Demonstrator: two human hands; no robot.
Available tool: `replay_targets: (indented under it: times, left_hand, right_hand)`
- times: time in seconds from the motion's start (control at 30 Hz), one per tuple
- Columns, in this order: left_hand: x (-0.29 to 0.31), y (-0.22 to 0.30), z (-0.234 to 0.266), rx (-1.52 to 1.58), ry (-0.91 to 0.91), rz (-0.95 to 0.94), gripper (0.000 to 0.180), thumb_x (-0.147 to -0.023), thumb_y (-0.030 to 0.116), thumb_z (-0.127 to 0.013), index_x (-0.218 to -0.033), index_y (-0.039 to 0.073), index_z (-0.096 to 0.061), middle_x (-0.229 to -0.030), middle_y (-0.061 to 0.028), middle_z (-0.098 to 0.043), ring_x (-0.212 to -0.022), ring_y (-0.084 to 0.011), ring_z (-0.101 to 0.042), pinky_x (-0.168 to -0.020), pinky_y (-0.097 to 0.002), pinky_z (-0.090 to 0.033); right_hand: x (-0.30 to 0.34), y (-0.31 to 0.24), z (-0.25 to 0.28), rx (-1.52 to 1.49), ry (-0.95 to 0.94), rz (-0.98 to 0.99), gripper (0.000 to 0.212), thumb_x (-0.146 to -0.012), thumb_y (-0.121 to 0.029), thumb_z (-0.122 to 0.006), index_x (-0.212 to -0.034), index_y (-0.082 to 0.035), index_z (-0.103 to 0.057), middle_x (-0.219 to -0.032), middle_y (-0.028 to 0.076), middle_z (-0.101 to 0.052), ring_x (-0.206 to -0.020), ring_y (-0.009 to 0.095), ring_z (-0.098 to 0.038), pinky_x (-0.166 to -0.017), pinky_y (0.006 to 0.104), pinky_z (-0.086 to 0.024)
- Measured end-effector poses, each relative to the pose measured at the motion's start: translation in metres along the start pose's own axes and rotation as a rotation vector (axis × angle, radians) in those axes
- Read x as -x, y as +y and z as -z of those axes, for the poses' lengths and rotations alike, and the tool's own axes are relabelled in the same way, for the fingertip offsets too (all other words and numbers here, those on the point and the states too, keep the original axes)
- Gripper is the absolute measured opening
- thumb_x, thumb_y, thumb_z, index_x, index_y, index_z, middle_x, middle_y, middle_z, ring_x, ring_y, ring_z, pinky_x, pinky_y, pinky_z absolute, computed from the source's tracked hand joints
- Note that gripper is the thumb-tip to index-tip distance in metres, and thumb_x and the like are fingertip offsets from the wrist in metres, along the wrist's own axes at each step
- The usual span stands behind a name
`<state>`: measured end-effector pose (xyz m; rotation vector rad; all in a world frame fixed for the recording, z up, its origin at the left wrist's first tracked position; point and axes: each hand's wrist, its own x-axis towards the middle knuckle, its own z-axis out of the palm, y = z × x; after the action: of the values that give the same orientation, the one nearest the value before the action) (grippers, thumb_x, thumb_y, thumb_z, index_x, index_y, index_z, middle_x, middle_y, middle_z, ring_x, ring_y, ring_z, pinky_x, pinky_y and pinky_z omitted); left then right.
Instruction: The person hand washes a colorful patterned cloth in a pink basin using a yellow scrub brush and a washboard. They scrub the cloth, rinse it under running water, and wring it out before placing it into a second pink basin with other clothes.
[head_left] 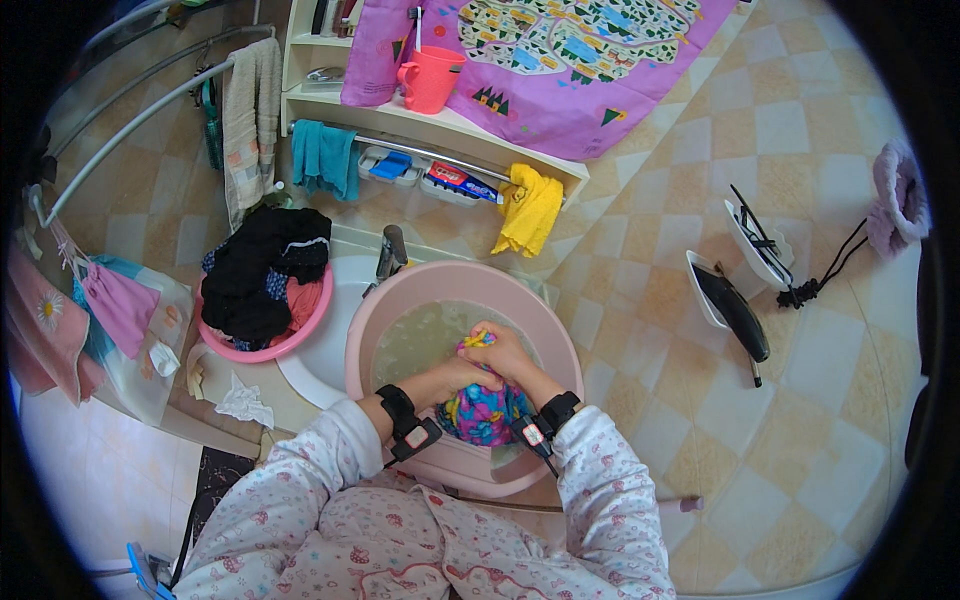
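Both my hands grip a brightly patterned wet cloth in pink, blue and yellow, over a large pink basin. Cloudy greyish water lies in the basin. My right hand is closed around the upper part of the cloth, where a yellow bit sticks out past the fingers. Just below and to its left, my left hand is closed on the same cloth. The larger bunched part hangs beneath my hands near the basin's front wall. What garment it is cannot be made out.
The basin rests over a white sink by a tap. To the left, a smaller pink basin holds dark clothes. Behind, a rail carries a teal cloth and a yellow cloth; a coral cup stands on the shelf.
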<state>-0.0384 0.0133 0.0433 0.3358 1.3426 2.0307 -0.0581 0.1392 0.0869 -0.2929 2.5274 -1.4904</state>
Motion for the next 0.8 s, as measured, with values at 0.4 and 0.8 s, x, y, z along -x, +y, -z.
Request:
replay_targets:
  times: [0.4, 0.8]
  left_hand:
    - [-0.018, -0.020, -0.002, -0.653, 0.440, 0.049, 0.041, -0.056, 0.018, -0.076, -0.092, 0.004, -0.063, -0.090, -0.0076, -0.065, -0.085, -0.0184, -0.060, -0.072, -0.0340, -0.047]
    - [-0.003, -0.017, 0.025, 0.002, 0.068, -0.094, 0.037, -0.058, 0.005, -0.071, -0.094, 0.002, -0.062, -0.094, -0.0095, -0.062, -0.090, -0.0183, -0.059, -0.074, -0.0313, -0.048]
  right_hand:
    - [-0.024, 0.006, -0.018, 0.476, 0.138, 0.004, 0.022, -0.058, -0.015, -0.062, -0.077, -0.005, -0.066, -0.070, 0.021, -0.062, -0.068, 0.037, -0.061, -0.065, 0.0420, -0.049]
    - [-0.011, 0.009, -0.003, -0.034, -0.063, 0.067, 0.072, -0.062, -0.016, -0.078, -0.126, -0.009, -0.045, -0.108, 0.014, -0.058, -0.101, 0.026, -0.054, -0.090, 0.0337, -0.042]
